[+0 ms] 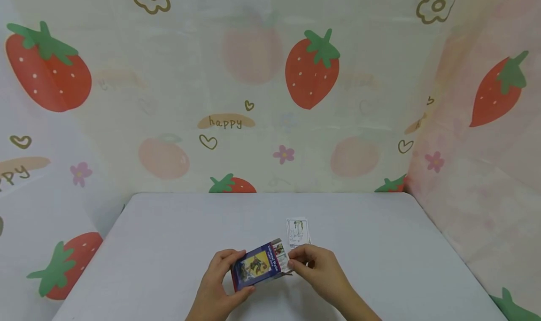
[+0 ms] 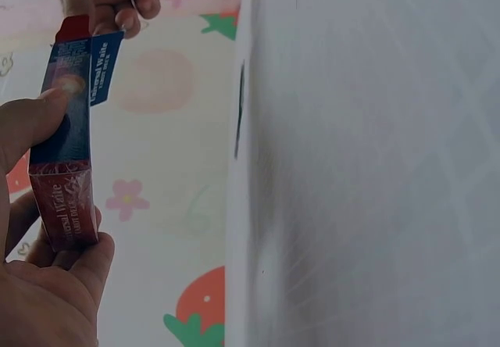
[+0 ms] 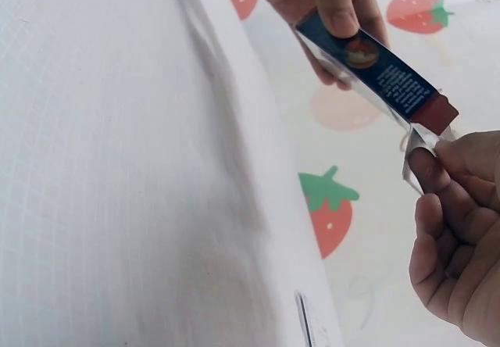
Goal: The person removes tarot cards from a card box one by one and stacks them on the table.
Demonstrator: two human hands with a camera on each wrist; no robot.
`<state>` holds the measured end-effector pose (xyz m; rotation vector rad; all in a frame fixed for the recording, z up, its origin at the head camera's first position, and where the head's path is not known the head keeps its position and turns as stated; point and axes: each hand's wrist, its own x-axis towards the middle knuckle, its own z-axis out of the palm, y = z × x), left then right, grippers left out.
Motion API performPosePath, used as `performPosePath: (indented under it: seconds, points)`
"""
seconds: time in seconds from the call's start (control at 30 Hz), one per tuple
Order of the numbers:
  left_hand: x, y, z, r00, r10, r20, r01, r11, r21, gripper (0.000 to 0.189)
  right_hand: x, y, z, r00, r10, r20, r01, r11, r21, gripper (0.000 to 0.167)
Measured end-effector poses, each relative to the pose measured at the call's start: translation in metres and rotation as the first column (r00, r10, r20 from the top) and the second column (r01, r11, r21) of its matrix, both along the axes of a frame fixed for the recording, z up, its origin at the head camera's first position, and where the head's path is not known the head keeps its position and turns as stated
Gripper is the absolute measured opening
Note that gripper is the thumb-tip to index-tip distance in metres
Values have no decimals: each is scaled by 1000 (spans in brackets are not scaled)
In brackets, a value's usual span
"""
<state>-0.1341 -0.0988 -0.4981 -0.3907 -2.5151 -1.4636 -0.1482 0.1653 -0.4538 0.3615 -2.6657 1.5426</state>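
Observation:
My left hand (image 1: 217, 283) grips a blue tarot card box (image 1: 255, 268) by its closed end, thumb on one narrow side and fingers on the other. The box is tilted, with its picture front up and its open end towards the right. Tarot cards (image 1: 281, 255) stick out of that end, and the thumb and index finger of my right hand (image 1: 319, 269) pinch their edge. A blue flap (image 2: 103, 69) and a red flap (image 2: 74, 28) stand out from the box mouth in the left wrist view. The right wrist view shows the right fingertips right at the mouth.
A small pile of tarot cards (image 1: 298, 231) lies on the white-covered table (image 1: 177, 227), just beyond the right hand. Cloth walls (image 1: 253, 86) printed with strawberries stand behind the table and at both sides.

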Motion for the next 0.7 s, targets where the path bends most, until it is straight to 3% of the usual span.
performPosePath:
  seconds: [0.4, 0.7]
  points:
    - [-1, 0, 0, 1000, 5, 29, -5, 1000, -7, 73, -1, 4, 1, 1000, -22, 1, 22, 1000, 4, 9]
    - [-1, -1, 0, 1000, 11, 10, -10, 1000, -2, 74, -1, 7, 8, 998, -53, -27, 53, 999, 7, 9]
